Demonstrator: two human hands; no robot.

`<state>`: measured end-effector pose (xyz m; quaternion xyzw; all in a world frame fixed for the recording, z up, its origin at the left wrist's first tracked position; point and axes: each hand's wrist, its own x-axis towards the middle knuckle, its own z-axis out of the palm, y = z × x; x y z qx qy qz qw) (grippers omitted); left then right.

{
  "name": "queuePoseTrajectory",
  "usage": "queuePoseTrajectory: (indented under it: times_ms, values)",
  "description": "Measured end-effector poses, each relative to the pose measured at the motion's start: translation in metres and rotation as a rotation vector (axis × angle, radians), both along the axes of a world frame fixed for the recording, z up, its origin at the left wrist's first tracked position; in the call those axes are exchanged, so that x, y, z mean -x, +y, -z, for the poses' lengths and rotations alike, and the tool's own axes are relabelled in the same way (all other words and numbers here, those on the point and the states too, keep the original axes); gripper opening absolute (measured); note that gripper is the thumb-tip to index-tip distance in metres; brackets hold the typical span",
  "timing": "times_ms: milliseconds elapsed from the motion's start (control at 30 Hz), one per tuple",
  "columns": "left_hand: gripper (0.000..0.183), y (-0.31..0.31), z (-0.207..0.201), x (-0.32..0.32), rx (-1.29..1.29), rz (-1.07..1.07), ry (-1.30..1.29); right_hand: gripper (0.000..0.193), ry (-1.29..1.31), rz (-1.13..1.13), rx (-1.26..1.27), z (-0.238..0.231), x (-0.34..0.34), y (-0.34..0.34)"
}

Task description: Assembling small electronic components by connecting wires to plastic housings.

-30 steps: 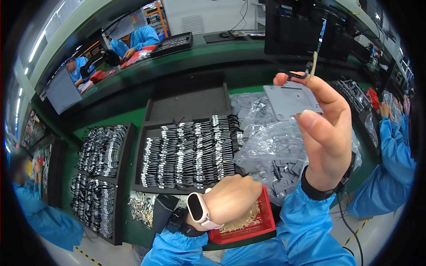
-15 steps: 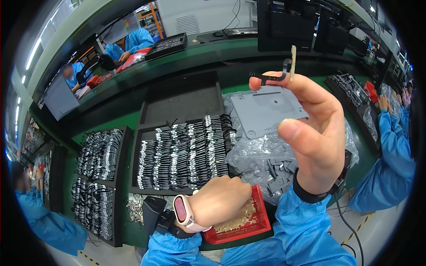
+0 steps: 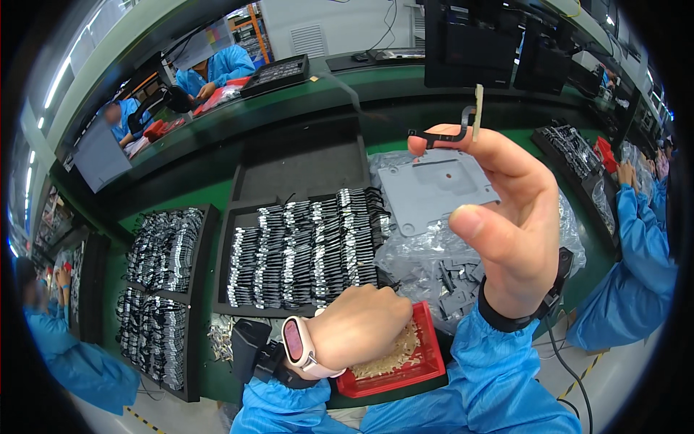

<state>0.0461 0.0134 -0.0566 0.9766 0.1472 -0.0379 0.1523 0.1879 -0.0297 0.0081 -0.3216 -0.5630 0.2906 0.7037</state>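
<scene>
My right hand (image 3: 517, 192) is raised over the bench, carrying a thin black flex cable (image 3: 452, 136) on its bent index finger. A narrow beige strip (image 3: 478, 113) stands upright at the cable's end, and my thumb is held away from both. My left hand (image 3: 365, 327), with a watch on the wrist, is curled down over a red tray (image 3: 432, 362). Small beige pieces (image 3: 387, 364) lie in that tray. The left fingertips are hidden beneath the hand, so what they pinch, if anything, does not show.
A black foam tray (image 3: 220, 271) holds rows of black and silver cables; a second filled tray (image 3: 196, 289) stands at left. A grey plate (image 3: 434, 184) lies on clear plastic bags (image 3: 405, 253) with grey pieces. Small loose parts (image 3: 223, 336) lie beside the red tray. Blue-sleeved people (image 3: 629, 224) work around.
The bench and trays appear shifted slightly right and down in the view. Both hands keep nearly the same pose, and the cable stays on my right index finger.
</scene>
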Motion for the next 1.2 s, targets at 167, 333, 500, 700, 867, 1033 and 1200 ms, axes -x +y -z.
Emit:
queuePoseTrajectory:
  times_ms: [167, 333, 500, 700, 867, 1033, 1200]
  values:
    - [0.013, 0.001, -0.007, -0.001, 0.044, -0.009, 0.046, 0.054, -0.015, -0.005, -0.011, 0.001, 0.000, 0.001]
    - [0.013, 0.001, -0.005, 0.002, 0.045, -0.011, 0.064, 0.054, -0.024, -0.006, 0.005, 0.002, 0.003, 0.001]
    - [0.013, -0.001, -0.002, 0.001, 0.026, -0.013, 0.008, 0.054, -0.022, -0.003, -0.006, 0.000, 0.002, -0.001]
    - [0.015, 0.001, -0.008, -0.001, 0.045, -0.017, 0.060, 0.054, -0.016, -0.017, -0.011, 0.002, -0.001, 0.001]
    - [0.019, 0.002, -0.015, -0.002, 0.075, -0.033, 0.101, 0.053, -0.001, -0.056, -0.011, 0.000, -0.001, 0.003]
    - [0.030, 0.005, -0.041, 0.015, 0.408, -0.165, -0.498, 0.054, -0.251, 0.078, -0.292, 0.006, -0.001, 0.008]
    - [0.030, 0.009, -0.043, 0.047, 1.027, -0.115, -1.094, 0.050, -0.563, 0.303, -0.540, 0.008, 0.001, 0.008]
